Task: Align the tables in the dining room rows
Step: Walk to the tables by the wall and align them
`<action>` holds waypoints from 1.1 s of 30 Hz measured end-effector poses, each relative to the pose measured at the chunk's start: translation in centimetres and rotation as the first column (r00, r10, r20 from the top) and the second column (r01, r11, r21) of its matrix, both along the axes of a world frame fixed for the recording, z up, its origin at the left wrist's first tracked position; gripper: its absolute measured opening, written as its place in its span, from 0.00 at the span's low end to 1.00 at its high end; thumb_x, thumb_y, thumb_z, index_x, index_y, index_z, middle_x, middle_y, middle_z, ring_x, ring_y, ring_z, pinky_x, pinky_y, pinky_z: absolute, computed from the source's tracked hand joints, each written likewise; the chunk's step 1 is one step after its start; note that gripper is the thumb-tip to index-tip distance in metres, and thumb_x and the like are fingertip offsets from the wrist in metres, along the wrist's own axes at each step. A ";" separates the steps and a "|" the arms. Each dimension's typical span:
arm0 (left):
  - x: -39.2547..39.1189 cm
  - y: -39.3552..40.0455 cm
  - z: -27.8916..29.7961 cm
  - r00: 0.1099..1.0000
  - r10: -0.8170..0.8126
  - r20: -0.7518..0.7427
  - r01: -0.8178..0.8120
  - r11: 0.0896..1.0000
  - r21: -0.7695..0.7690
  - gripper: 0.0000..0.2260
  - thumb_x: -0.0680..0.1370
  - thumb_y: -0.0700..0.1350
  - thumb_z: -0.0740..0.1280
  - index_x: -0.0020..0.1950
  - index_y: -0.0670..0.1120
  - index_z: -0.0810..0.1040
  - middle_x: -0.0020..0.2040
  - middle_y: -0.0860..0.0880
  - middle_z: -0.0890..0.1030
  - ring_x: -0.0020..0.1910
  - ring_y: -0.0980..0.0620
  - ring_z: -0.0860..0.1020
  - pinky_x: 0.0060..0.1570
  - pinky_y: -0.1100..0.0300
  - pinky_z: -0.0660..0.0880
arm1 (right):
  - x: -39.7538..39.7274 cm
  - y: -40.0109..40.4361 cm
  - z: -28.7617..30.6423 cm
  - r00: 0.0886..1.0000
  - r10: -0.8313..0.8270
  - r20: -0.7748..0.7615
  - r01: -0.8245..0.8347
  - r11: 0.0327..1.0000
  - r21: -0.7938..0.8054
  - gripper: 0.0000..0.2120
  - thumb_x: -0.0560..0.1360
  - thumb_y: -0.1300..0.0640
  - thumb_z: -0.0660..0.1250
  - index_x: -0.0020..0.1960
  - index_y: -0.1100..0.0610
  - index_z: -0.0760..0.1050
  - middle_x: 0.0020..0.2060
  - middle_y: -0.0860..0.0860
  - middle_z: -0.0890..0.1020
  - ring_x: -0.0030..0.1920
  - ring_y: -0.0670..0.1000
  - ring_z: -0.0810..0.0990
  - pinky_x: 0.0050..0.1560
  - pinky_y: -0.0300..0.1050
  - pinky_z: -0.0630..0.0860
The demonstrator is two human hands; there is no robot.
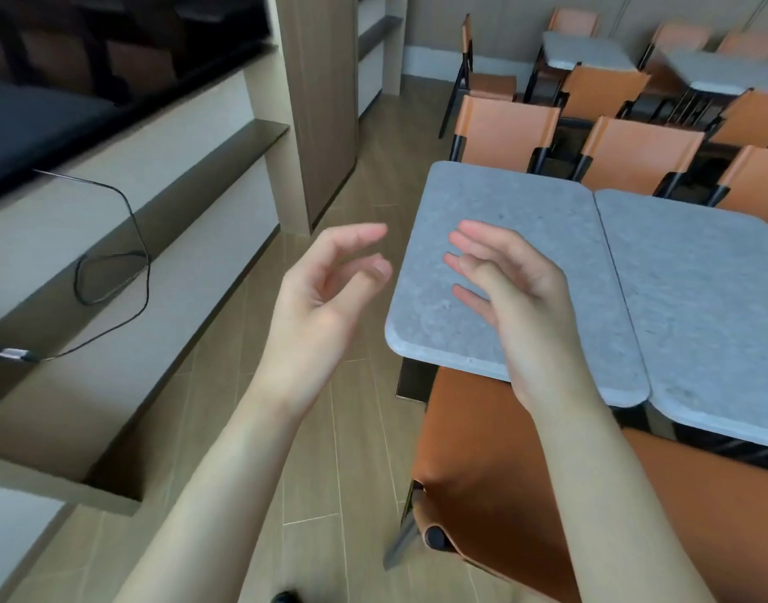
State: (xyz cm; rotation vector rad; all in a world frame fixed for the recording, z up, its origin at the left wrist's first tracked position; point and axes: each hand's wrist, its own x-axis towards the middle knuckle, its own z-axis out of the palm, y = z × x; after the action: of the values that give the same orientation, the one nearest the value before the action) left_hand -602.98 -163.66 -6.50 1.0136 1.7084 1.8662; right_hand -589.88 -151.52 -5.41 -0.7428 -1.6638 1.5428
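Head view: a grey stone bench (517, 237) runs lengthwise away from the viewer, abutting a second bench (695, 298). Left hand (325, 293) and right hand (508, 293) hover relaxed, grasping nothing.

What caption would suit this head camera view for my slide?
Both hands, left and right, hover open at the end of a grey table butted against its neighbour.
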 end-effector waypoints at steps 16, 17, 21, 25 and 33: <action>-20.3 -1.8 -2.2 0.997 -0.038 0.072 0.051 0.980 -0.195 0.10 0.82 0.47 0.65 0.62 0.56 0.81 0.62 0.61 0.81 0.64 0.61 0.78 0.72 0.49 0.70 | -18.2 -0.4 -0.6 0.996 -0.082 0.027 0.083 0.996 -0.023 0.12 0.81 0.60 0.65 0.62 0.51 0.81 0.58 0.44 0.84 0.61 0.44 0.82 0.63 0.48 0.79; -21.5 -1.0 -2.6 0.996 -0.041 0.075 0.056 0.976 -0.208 0.10 0.82 0.47 0.65 0.63 0.56 0.81 0.62 0.61 0.81 0.64 0.61 0.78 0.72 0.49 0.70 | -19.4 0.5 -1.0 0.996 -0.086 0.028 0.087 0.996 -0.030 0.12 0.81 0.60 0.65 0.61 0.51 0.81 0.58 0.44 0.84 0.61 0.44 0.82 0.63 0.48 0.79; -27.2 3.7 -4.0 0.997 -0.045 0.059 0.059 0.967 -0.250 0.10 0.82 0.48 0.65 0.63 0.56 0.80 0.61 0.60 0.81 0.64 0.61 0.77 0.71 0.48 0.70 | -24.9 5.0 -2.5 0.994 -0.104 0.023 0.106 0.992 -0.073 0.12 0.81 0.60 0.65 0.60 0.51 0.82 0.57 0.45 0.84 0.61 0.44 0.82 0.62 0.47 0.79; -33.1 11.4 -4.4 0.996 -0.057 0.072 0.075 0.958 -0.277 0.10 0.82 0.47 0.66 0.62 0.56 0.81 0.54 0.63 0.81 0.63 0.60 0.78 0.71 0.49 0.71 | -30.4 11.9 -3.9 0.991 -0.127 0.033 0.130 0.986 -0.105 0.11 0.81 0.59 0.65 0.59 0.51 0.82 0.57 0.45 0.84 0.61 0.44 0.82 0.62 0.48 0.79; -40.8 29.3 -2.4 0.978 -0.197 0.070 0.209 0.936 -0.284 0.11 0.83 0.46 0.65 0.62 0.56 0.81 0.48 0.69 0.81 0.62 0.62 0.78 0.70 0.52 0.72 | -37.4 27.4 -3.0 0.957 -0.282 0.065 0.289 0.943 -0.162 0.10 0.80 0.60 0.66 0.57 0.52 0.83 0.55 0.48 0.84 0.59 0.46 0.82 0.62 0.48 0.80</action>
State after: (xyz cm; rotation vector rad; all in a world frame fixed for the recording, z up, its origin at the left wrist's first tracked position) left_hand -643.77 -134.38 -8.90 0.9836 1.7184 1.4469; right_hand -627.30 -124.09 -8.43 -1.0639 -1.3909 1.4796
